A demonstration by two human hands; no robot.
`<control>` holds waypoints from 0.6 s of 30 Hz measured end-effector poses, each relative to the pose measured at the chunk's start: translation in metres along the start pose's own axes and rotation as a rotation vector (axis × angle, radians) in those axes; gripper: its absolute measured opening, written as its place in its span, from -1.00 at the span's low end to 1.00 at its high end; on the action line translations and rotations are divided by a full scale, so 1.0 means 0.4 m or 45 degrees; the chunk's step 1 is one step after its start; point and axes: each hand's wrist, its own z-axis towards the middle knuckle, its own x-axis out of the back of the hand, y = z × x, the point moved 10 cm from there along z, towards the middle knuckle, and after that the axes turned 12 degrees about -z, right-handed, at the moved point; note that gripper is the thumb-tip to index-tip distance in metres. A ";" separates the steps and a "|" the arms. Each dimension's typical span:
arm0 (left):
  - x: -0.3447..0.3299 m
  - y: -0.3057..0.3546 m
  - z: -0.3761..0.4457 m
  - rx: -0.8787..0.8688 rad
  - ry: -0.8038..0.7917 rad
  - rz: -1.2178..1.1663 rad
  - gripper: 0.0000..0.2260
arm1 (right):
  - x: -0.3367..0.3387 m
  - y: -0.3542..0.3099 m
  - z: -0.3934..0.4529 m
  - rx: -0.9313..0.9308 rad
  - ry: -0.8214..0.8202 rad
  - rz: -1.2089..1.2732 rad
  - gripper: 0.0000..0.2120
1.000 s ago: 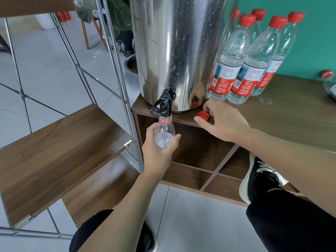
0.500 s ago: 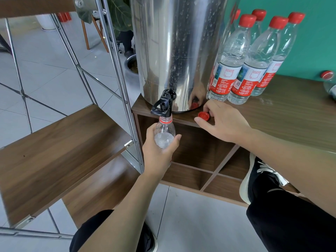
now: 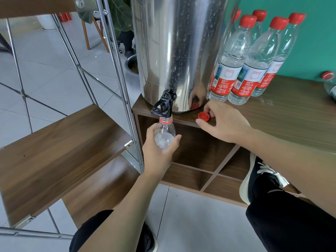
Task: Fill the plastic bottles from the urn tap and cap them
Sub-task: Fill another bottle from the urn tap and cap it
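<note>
A tall steel urn (image 3: 174, 51) stands on the wooden cabinet top (image 3: 291, 115). Its black tap (image 3: 163, 104) juts over the front edge. My left hand (image 3: 158, 153) grips an uncapped clear plastic bottle (image 3: 164, 133), its mouth right under the tap's spout and water inside up to the shoulder. My right hand (image 3: 225, 122) rests on the cabinet top and pinches a loose red cap (image 3: 204, 116) between thumb and fingers. Several capped, filled bottles (image 3: 241, 70) with red labels stand to the right of the urn.
Another capped bottle (image 3: 330, 84) lies at the far right edge. A metal-framed rack with a wooden shelf (image 3: 54, 151) stands to the left. Open cabinet compartments (image 3: 200, 148) lie below the top. My knees and a black shoe (image 3: 258, 177) are below.
</note>
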 end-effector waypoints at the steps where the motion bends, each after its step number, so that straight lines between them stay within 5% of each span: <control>1: 0.000 0.000 0.000 0.002 0.001 0.002 -0.37 | 0.000 0.001 0.000 -0.001 -0.007 0.010 -0.64; 18: 0.000 -0.003 0.001 0.023 0.004 0.007 -0.35 | -0.006 0.001 -0.002 0.017 -0.011 0.070 -0.65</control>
